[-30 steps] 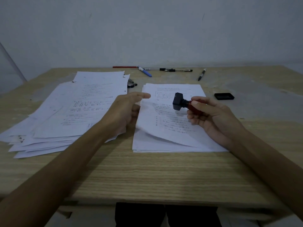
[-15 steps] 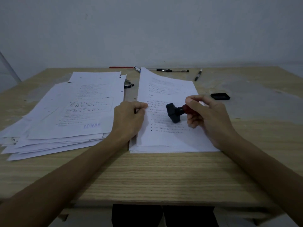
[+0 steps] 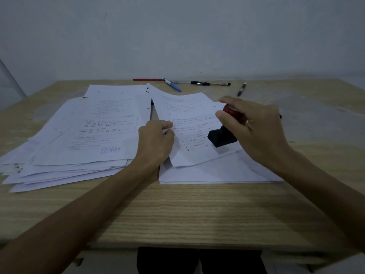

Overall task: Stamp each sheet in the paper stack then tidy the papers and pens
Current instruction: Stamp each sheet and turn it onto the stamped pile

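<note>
Right hand (image 3: 254,129) keeps its grip on the red-handled stamp (image 3: 224,133), now lowered toward the sheet (image 3: 189,123) the left hand (image 3: 156,141) pinches and has peeled leftward off the unstamped stack (image 3: 217,173), so this page likely goes to the stamped pile (image 3: 79,139).

I see white sheets (image 3: 110,125) printed with dark text lines, the top one bearing a blue stamped mark (image 3: 110,150), on a light wood-grain table (image 3: 177,210). The stamp (image 3: 224,133) has a red handle and a black base. At the far edge I note a red pen (image 3: 148,79), a blue pen (image 3: 173,86) and a black pen (image 3: 242,89).
</note>
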